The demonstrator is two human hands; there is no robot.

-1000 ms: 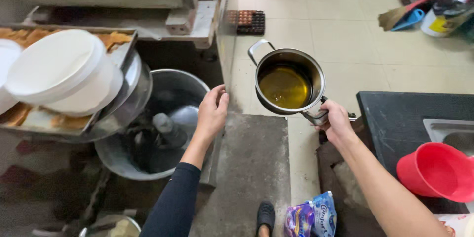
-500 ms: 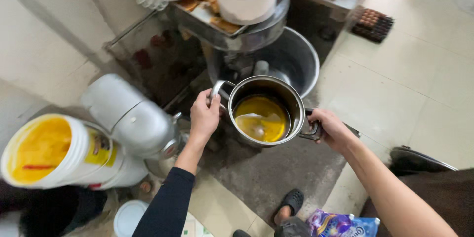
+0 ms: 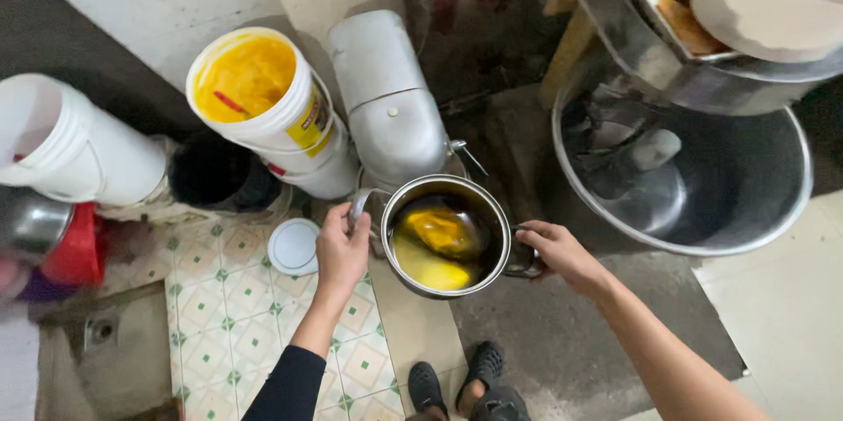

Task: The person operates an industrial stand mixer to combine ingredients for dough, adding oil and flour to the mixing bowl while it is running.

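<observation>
While both hands carry it by its side handles, a steel pot (image 3: 446, 235) of yellow oil hangs level between them, above the edge where patterned floor tiles (image 3: 230, 316) meet a bare concrete floor (image 3: 562, 342). Seen from the head camera, the left hand (image 3: 341, 251) is closed around the pot's left loop handle, fingers curled over the top of it, and the right hand (image 3: 562, 252) is closed on the opposite handle, which its fingers mostly hide. So the pot sits squarely between the two grips, its rim about level with the knuckles, and the oil inside catches a bright reflection. Just beyond the pot stands a grey metal canister (image 3: 391, 105), and to the left of that a white bucket (image 3: 263, 105) stained yellow inside leans toward the camera. A second white bucket (image 3: 70, 144) lies farther left, with a dark container (image 3: 215, 175) between the two. A small white lid (image 3: 293, 246) rests on the tiles just beside the left hand. To the right a large steel basin (image 3: 746, 184) sits well apart from the pot. Dark sandals (image 3: 457, 381) show below.
</observation>
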